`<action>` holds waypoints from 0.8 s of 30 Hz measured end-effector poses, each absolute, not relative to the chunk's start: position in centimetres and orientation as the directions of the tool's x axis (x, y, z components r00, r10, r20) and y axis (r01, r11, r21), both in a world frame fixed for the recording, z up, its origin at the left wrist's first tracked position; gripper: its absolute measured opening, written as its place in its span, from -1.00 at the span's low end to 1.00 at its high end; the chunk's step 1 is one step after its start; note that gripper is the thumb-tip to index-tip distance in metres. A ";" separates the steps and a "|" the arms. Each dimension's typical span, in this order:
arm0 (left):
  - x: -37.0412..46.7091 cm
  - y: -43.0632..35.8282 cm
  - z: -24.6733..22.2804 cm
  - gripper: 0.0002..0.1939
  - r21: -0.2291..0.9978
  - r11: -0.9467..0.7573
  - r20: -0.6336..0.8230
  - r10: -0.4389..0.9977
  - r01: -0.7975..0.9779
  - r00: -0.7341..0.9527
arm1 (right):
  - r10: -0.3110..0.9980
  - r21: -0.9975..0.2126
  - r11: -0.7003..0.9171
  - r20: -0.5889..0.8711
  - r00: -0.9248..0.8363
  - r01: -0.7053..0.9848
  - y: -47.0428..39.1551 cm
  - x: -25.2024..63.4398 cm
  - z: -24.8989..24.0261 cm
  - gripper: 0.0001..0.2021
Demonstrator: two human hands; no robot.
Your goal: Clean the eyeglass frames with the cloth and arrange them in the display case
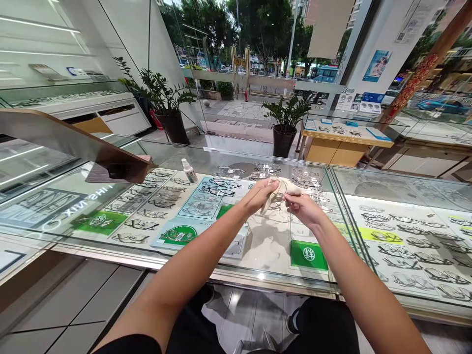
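Above the glass counter, my left hand (259,194) is closed on a cream cleaning cloth (289,187), which bunches up between both hands with one end hanging below. My right hand (304,210) pinches at the cloth's right underside; what sits between its fingertips is too small and covered to make out. Below and left of the hands, a light-blue tray (184,212) on the counter carries several eyeglasses (220,187), the dark frames lying at its far end. A small white spray bottle (189,171) stands just beyond the tray's left side.
Rows of eyeglasses (400,238) lie inside the glass display counter (273,275), with green cards (309,254) among them. A brown angled panel (84,145) rises at left. Potted plants (283,140) and a wooden display table (342,147) stand beyond.
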State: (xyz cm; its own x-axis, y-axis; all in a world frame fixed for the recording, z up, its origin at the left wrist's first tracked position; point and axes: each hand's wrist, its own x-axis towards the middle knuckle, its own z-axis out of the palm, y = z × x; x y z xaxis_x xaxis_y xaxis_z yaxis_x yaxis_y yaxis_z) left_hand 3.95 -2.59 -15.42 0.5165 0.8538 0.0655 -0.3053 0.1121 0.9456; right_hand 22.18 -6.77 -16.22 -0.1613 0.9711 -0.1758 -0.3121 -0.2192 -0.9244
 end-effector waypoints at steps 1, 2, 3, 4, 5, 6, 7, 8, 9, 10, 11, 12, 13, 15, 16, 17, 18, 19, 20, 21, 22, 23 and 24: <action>3.6 -2.5 -15.3 -0.42 0.948 0.120 0.067 0.829 -0.294 0.555 | 0.972 -0.922 -0.220 -0.178 -0.155 -0.319 -6.7 22.3 -16.2 -0.53; 3.4 -2.4 -15.2 -0.43 0.950 0.119 0.073 0.814 -0.288 0.577 | 0.972 -0.921 -0.219 -0.178 -0.152 -0.322 -6.7 22.4 -16.2 -0.53; 3.3 -2.4 -15.1 -0.42 0.952 0.112 0.080 0.808 -0.285 0.584 | 0.973 -0.922 -0.216 -0.175 -0.152 -0.322 -6.8 22.4 -16.2 -0.53; 3.3 -2.5 -15.1 -0.42 0.954 0.099 0.087 0.812 -0.284 0.577 | 0.973 -0.923 -0.212 -0.170 -0.155 -0.320 -6.8 22.4 -16.2 -0.53; 3.4 -2.5 -15.1 -0.41 0.956 0.083 0.094 0.823 -0.283 0.560 | 0.973 -0.925 -0.207 -0.163 -0.161 -0.317 -6.9 22.3 -16.2 -0.53; 3.5 -2.6 -15.2 -0.40 0.956 0.067 0.102 0.837 -0.286 0.537 | 0.973 -0.928 -0.203 -0.156 -0.168 -0.314 -6.9 22.1 -16.3 -0.53; 3.8 -2.7 -15.2 -0.39 0.954 0.054 0.110 0.852 -0.295 0.513 | 0.973 -0.930 -0.198 -0.149 -0.175 -0.311 -7.0 21.9 -16.4 -0.53; 4.0 -2.8 -15.3 -0.39 0.952 0.043 0.118 0.864 -0.304 0.490 | 0.973 -0.931 -0.192 -0.141 -0.181 -0.310 -7.1 21.7 -16.4 -0.54; 4.3 -2.9 -15.4 -0.39 0.949 0.031 0.127 0.874 -0.314 0.469 | 0.974 -0.932 -0.186 -0.132 -0.185 -0.312 -7.1 21.6 -16.4 -0.54; 4.4 -2.9 -15.4 -0.39 0.946 0.021 0.135 0.883 -0.324 0.450 | 0.974 -0.932 -0.180 -0.123 -0.190 -0.316 -7.2 21.4 -16.4 -0.54; 4.5 -2.9 -15.4 -0.38 0.943 0.016 0.140 0.888 -0.332 0.439 | 0.974 -0.930 -0.174 -0.114 -0.195 -0.323 -7.2 21.4 -16.4 -0.55; 4.5 -2.9 -15.4 -0.37 0.942 0.017 0.141 0.886 -0.335 0.441 | 0.974 -0.928 -0.169 -0.107 -0.199 -0.333 -7.2 21.4 -16.3 -0.55; 4.4 -2.9 -15.3 -0.36 0.942 0.024 0.139 0.879 -0.335 0.456 | 0.975 -0.923 -0.167 -0.102 -0.198 -0.347 -7.3 21.5 -16.1 -0.55; 3.9 -2.8 -15.0 -0.38 0.941 0.051 0.135 0.850 -0.336 0.510 | 0.975 -0.910 -0.176 -0.109 -0.192 -0.376 -7.2 21.9 -15.8 -0.55; 3.7 -2.8 -14.8 -0.39 0.940 0.064 0.136 0.832 -0.336 0.538 | 0.975 -0.903 -0.184 -0.116 -0.191 -0.387 -7.2 22.1 -15.6 -0.55; 3.5 -2.8 -14.7 -0.40 0.939 0.072 0.138 0.819 -0.338 0.557 | 0.974 -0.898 -0.190 -0.122 -0.193 -0.396 -7.2 22.3 -15.5 -0.55; 3.4 -2.9 -14.7 -0.39 0.938 0.075 0.138 0.813 -0.338 0.565 | 0.972 -0.894 -0.197 -0.125 -0.198 -0.401 -7.2 22.4 -15.4 -0.55; 3.4 -3.0 -14.6 -0.37 0.938 0.075 0.136 0.818 -0.338 0.559 | 0.971 -0.893 -0.201 -0.126 -0.205 -0.403 -7.2 22.4 -15.4 -0.55; 3.5 -3.0 -14.7 -0.36 0.938 0.071 0.133 0.829 -0.339 0.543 | 0.969 -0.893 -0.203 -0.125 -0.211 -0.402 -7.3 22.3 -15.5 -0.55; 3.7 -3.1 -14.7 -0.36 0.938 0.062 0.132 0.846 -0.341 0.517 | 0.969 -0.894 -0.202 -0.124 -0.213 -0.401 -7.3 22.2 -15.6 -0.54; 4.0 -3.1 -14.9 -0.37 0.937 0.047 0.136 0.864 -0.346 0.486 | 0.969 -0.894 -0.202 -0.124 -0.214 -0.399 -7.4 21.9 -15.7 -0.54; 4.2 -3.2 -15.0 -0.38 0.935 0.027 0.144 0.882 -0.354 0.448 | 0.969 -0.895 -0.203 -0.125 -0.213 -0.396 -7.4 21.6 -15.9 -0.53; 4.5 -3.2 -15.1 -0.38 0.932 0.007 0.153 0.898 -0.362 0.412 | 0.969 -0.897 -0.201 -0.125 -0.211 -0.394 -7.5 21.3 -16.0 -0.52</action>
